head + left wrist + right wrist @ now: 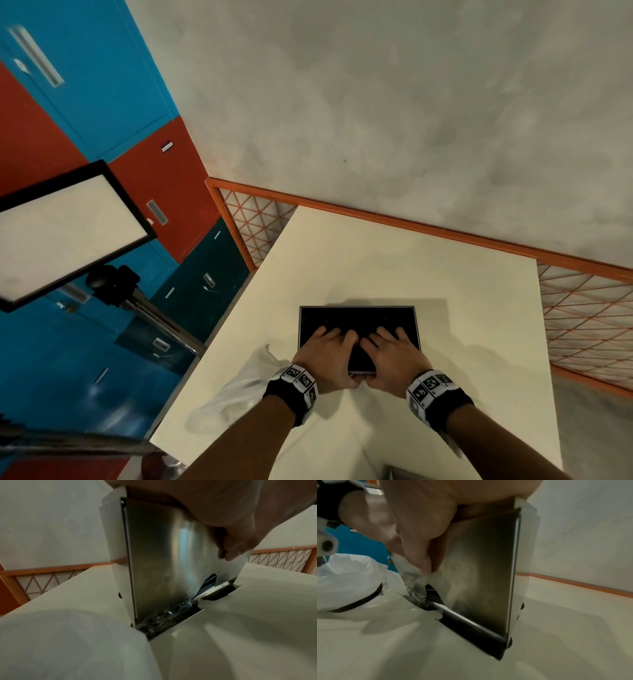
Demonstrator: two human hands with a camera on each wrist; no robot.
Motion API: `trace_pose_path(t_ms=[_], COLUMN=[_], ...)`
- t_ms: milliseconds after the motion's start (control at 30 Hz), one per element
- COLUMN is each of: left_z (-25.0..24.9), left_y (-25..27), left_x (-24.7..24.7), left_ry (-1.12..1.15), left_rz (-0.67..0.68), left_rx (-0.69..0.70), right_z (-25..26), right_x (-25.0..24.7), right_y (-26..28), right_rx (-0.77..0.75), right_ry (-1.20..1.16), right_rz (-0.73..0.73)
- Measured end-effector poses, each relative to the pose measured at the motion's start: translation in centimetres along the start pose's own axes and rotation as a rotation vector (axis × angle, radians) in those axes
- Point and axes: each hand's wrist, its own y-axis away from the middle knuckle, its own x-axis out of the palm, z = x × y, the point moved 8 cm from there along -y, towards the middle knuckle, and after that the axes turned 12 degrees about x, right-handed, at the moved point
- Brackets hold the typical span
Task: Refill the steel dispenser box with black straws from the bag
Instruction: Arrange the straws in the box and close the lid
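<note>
The steel dispenser box [356,318] stands on the white table [376,260], its top dark from above. My left hand [325,353] and right hand [394,353] lie side by side over its near top edge, fingers across the top and thumbs down the front panel. The left wrist view shows the brushed front panel [163,561] with my left thumb [236,545] on it. Black straws [207,582] show through the cutout above the bottom tray. In the right wrist view my right thumb [419,550] presses the panel [484,568] above the black straws [433,595]. The crumpled plastic bag [233,397] lies left of my left wrist.
The table's left edge runs close to the bag. An orange mesh fence [582,318] borders the table at the back and right. A light panel on a stand [68,233] stands off the table to the left, before blue and red lockers.
</note>
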Motion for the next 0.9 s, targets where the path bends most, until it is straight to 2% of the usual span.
trace_pose_path(t_ms=[300,433,600,700,900], left_z=[0.4,0.5,0.5,0.7,0.9], left_y=[-0.2,-0.3,-0.5,-0.2,1.1], left_x=[0.2,0.4,0.3,0.7,2.1], left_ry=[-0.019,-0.014,0.027,0.114,0.246], left_rz=[0.009,0.012,-0.003,0.032,0.051], left_rx=[-0.026,-0.024,-0.006,-0.046,-0.192], right_z=[0.3,0.5,0.1,0.2,-0.1], right_x=[-1.0,-0.3,0.2,0.5,0.5], right_y=[0.2,0.1,-0.5,-0.5,-0.2], right_rx=[-0.054,-0.107,-0.086,-0.073,-0.045], right_ry=[-0.026,-0.031,-0.016,-0.015,-0.063], right_rz=[-0.076,-0.04,0.012,0.027,-0.042])
